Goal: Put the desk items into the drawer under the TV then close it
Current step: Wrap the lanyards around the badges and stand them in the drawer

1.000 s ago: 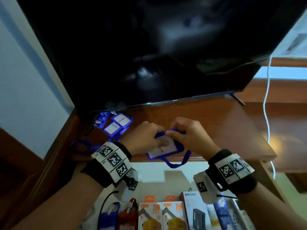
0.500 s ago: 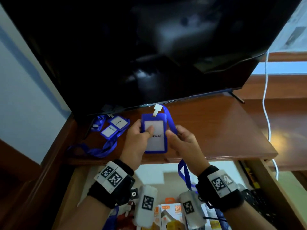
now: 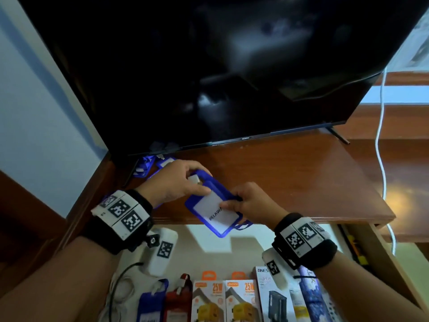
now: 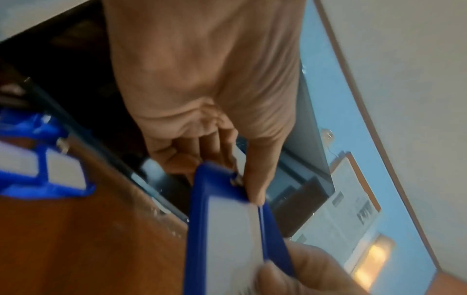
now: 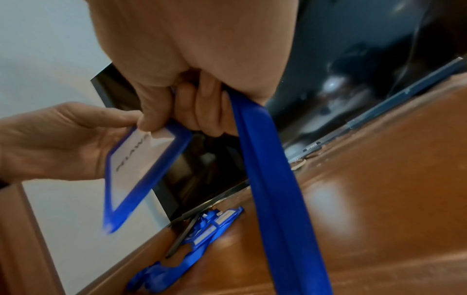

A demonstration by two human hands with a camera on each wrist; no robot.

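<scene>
A blue badge holder with a white card hangs tilted over the front edge of the wooden desk, above the open drawer. My left hand pinches its top end by the white clip. My right hand pinches its right edge, thumb on the card, with the blue lanyard strap running out from under its curled fingers. In the left wrist view the holder is close and blurred. More blue badges lie on the desk under the TV.
The drawer holds a row of boxed chargers, a grey boxed device, blue and red badge holders and a white cable. A white cord hangs at the right. The TV foot stands on the desk.
The badge holder went from upright above the desk to tilted and lower at the desk's front edge. My left hand shifted to its clip end, and my right hand gathered the strap.
</scene>
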